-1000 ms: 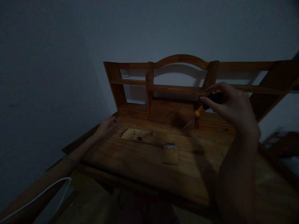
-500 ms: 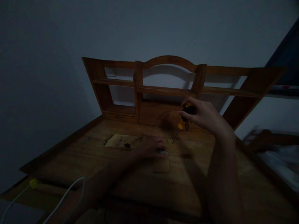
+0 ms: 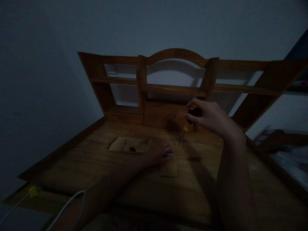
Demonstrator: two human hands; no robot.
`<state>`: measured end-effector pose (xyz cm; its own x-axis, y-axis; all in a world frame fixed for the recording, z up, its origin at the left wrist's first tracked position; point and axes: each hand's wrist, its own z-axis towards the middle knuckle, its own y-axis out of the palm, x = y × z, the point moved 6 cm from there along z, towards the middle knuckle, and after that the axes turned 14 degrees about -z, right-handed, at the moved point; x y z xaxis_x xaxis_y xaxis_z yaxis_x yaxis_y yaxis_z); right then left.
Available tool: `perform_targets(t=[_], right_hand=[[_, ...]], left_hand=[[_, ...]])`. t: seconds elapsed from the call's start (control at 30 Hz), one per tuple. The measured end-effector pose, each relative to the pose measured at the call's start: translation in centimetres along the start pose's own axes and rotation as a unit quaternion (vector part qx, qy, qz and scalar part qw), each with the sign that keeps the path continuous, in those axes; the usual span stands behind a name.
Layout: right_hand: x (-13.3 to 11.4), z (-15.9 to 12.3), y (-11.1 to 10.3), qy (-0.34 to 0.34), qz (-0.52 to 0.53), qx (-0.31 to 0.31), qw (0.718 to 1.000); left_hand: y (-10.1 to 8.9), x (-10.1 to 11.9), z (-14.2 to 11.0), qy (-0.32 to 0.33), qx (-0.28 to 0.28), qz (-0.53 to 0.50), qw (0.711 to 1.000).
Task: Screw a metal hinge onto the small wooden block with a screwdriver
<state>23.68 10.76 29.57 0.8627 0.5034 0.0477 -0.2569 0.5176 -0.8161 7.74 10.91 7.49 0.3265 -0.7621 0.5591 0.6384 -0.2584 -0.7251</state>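
Observation:
My right hand [image 3: 208, 117] grips a screwdriver [image 3: 188, 126] by its black and yellow handle. The shaft slants down and to the left, its tip in the air above the desktop. Low over the wood, my left hand [image 3: 159, 152] has its fingers closed on a small shiny metal piece [image 3: 168, 154]. The fingers cover most of that piece, and I cannot make out its exact kind. Just in front of it lies a small flat wooden block [image 3: 168, 167], beside my left fingertips.
A wooden shelf unit [image 3: 173, 89] rises along the back of the desktop [image 3: 96, 170]. Left of my hand is a pale, rough recess [image 3: 125, 145] with a dark spot. Small metal pieces [image 3: 87, 144] lie further left. A white cable [image 3: 69, 201] loops over my left forearm.
My left fingers have closed further over the metal piece, so less of it shows. The screwdriver stays in my right hand, slightly more upright. The camera view has shifted a little.

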Motion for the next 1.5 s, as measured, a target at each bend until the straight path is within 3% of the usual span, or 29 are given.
perform_targets(t=[0.1,0.3,0.47,0.57,0.67,0.8,0.9,1.0,1.33,1.5], right_hand=[[0.0,-0.1,-0.9,-0.005,0.0,0.045,0.999],[-0.3,-1.0,-4.3,0.047,-0.034,0.186,0.981],[-0.9,-1.9,-6.4,0.106,-0.015,0.304,0.947],[0.1,-2.4,-6.0,0.158,-0.015,0.333,0.929],[2.0,-2.8,-3.4,0.19,-0.014,0.291,0.937],[4.4,-5.0,2.9,0.206,0.01,0.219,0.954],[5.3,-7.6,8.3,0.225,0.112,0.167,0.953],[4.5,-9.9,12.1,0.236,0.147,0.135,0.951],[1.7,-12.3,17.4,0.164,0.259,0.025,0.951],[1.4,-12.6,18.5,0.146,0.255,0.007,0.956]], left_hand=[[0.2,0.3,0.0,0.021,-0.001,0.011,1.0],[-0.2,1.1,0.1,0.031,0.002,0.033,0.999],[-1.2,2.0,0.0,0.036,0.052,0.047,0.997],[-1.7,2.3,-0.1,0.041,0.102,0.052,0.993],[-2.2,2.5,-0.2,0.059,0.145,0.044,0.987],[-2.7,2.3,-0.3,0.05,0.177,0.033,0.982],[-2.9,2.0,-0.4,0.035,0.191,0.037,0.98],[-2.9,1.5,-0.4,0.026,0.201,0.037,0.978],[-3.0,-0.1,-0.5,-0.02,0.229,0.013,0.973],[-3.0,-0.3,-0.7,-0.018,0.23,0.01,0.973]])
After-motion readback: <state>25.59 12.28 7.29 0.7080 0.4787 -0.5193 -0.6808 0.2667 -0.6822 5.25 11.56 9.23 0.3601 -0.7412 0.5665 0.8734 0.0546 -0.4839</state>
